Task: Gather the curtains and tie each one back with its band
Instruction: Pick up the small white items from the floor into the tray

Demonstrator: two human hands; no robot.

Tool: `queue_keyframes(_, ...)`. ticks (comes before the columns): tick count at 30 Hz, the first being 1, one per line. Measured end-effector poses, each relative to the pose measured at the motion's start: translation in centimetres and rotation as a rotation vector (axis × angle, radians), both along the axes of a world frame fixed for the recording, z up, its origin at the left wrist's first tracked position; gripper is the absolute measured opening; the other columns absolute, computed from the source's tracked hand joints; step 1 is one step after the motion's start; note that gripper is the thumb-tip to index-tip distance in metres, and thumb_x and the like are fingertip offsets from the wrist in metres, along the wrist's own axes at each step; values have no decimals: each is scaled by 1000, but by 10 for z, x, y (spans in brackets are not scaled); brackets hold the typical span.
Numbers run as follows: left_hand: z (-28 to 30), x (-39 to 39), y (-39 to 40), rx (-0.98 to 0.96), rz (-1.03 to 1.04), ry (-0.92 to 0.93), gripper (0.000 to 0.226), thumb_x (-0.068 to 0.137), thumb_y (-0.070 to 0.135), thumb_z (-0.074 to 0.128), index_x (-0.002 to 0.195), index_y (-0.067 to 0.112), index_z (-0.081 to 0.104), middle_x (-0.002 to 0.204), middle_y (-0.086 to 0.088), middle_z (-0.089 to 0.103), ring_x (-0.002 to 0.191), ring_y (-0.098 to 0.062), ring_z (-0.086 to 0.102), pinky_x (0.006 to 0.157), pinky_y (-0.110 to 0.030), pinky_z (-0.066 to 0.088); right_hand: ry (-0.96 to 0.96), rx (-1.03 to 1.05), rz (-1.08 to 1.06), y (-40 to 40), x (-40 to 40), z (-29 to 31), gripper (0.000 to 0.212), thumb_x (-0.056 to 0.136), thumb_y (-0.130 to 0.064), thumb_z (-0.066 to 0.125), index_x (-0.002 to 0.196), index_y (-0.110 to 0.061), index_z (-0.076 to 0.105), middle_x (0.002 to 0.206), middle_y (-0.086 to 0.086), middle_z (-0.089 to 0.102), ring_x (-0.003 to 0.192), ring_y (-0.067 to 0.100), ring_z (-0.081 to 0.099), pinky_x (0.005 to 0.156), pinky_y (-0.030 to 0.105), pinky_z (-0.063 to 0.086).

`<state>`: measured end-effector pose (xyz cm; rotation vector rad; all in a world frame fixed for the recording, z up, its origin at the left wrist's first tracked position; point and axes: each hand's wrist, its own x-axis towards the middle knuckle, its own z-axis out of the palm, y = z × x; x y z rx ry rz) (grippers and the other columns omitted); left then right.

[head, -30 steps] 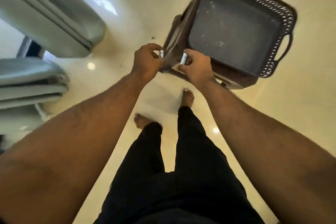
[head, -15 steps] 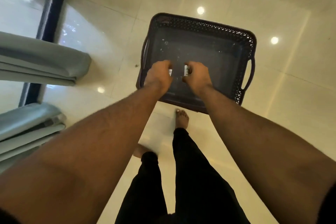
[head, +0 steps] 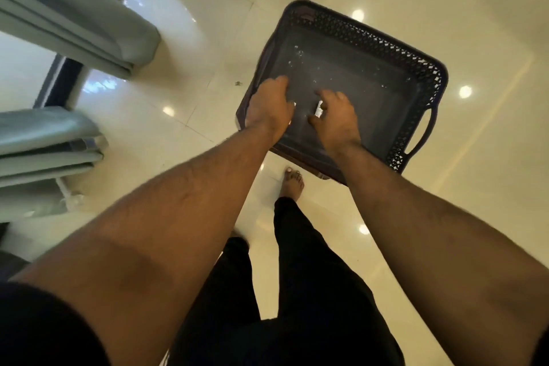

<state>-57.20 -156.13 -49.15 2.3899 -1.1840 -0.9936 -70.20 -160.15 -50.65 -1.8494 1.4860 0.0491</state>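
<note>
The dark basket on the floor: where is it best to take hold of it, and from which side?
Grip the loop handle on the right wall of the basket, coming from the right with the fingers curled through its open gap. It stands clear of the lattice rim, and the basket sits level and looks empty.

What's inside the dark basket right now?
Both hands reach into the basket: left hand, right hand with a small white item. Pale specks on its floor; hands cover the rest.
</note>
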Motion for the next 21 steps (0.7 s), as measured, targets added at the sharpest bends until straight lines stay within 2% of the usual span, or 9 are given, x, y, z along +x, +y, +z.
queue_keyframes(4, 39, 19, 57, -219, 259, 12, 23, 94, 20, 60, 116, 15, 63, 110, -2, 65, 96, -17, 63, 78, -19, 51, -50, -108, 192, 37, 31, 41, 28, 85, -12, 69, 113, -13, 62, 108, 9, 58, 96, 24, 58, 77, 30, 47)
queue_keyframes(6, 54, 33, 105, -267, 364, -13, 18, 94, 17, 59, 111, 15, 64, 102, 2, 62, 88, -15, 61, 70, -15, 47, -69, -110, 325, 69, 54, 59, 26, 86, -12, 67, 112, -12, 62, 109, 9, 57, 97, 24, 57, 77, 26, 43)
queue_keyframes(8, 62, 46, 159, -233, 429, -48, 19, 94, 13, 57, 112, 14, 64, 103, -3, 63, 88, -18, 61, 72, -20, 46, -66, -76, 467, 102, 78, 71, 30, 88, -12, 62, 118, -10, 60, 113, 11, 55, 102, 26, 56, 83, 30, 44)
queue_keyframes(11, 69, 67, 252, -117, 579, -59, 25, 93, 10, 55, 117, 11, 64, 110, -9, 65, 97, -22, 62, 78, -19, 40, -5, -40, 688, 166, 123, 85, 30, 89, -17, 59, 119, -11, 60, 116, 12, 54, 104, 28, 57, 87, 34, 46)
queue_keyframes(14, 75, 85, 341, -34, 747, -49, 29, 93, 7, 52, 120, 11, 63, 115, -9, 64, 103, -25, 60, 82, -26, 43, -8, 8, 850, 237, 165, 95, 37, 91, -17, 59, 127, -12, 56, 122, 13, 53, 107, 30, 58, 91, 38, 48)
queue_keyframes(18, 87, 114, 454, 33, 963, -38, 30, 94, 10, 49, 121, 16, 61, 119, -5, 60, 103, -23, 59, 78, -28, 43, -27, 37, 1027, 332, 219, 106, 36, 89, -14, 62, 125, -11, 58, 119, 12, 54, 102, 31, 59, 86, 35, 47)
queue_keyframes(21, 93, 139, 527, 56, 1030, -70, 30, 93, 10, 50, 121, 16, 61, 118, -6, 61, 105, -24, 58, 80, -30, 44, -40, 37, 1127, 395, 256, 111, 37, 88, -14, 64, 125, -12, 58, 118, 10, 56, 101, 29, 60, 84, 32, 46)
